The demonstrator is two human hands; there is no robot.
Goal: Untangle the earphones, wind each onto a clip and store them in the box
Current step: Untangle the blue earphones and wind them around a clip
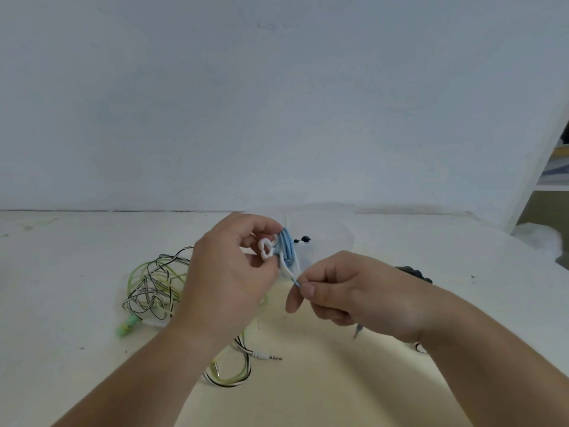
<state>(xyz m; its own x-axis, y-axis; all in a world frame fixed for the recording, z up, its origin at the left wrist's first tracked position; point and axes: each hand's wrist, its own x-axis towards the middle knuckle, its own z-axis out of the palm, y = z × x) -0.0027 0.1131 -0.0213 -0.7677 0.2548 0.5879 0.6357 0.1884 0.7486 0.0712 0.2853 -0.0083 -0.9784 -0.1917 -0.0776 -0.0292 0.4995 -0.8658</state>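
Note:
My left hand [229,269] holds a white clip [266,248] with a blue earphone cord [286,248] wound round it in several turns, raised above the table. My right hand [348,289] pinches the cord's loose end just below the coil. A tangle of green and black-and-white earphone cords [154,285] lies on the table to the left, partly hidden by my left forearm. Their jack plugs [267,356] lie near the front. The transparent box [323,223] stands behind my hands, hard to make out.
The white table [61,272] meets a pale wall at the back. A dark object [414,272] lies behind my right wrist. Small black ear tips [303,239] lie inside the box area. A white shelf unit [542,167] stands at the far right.

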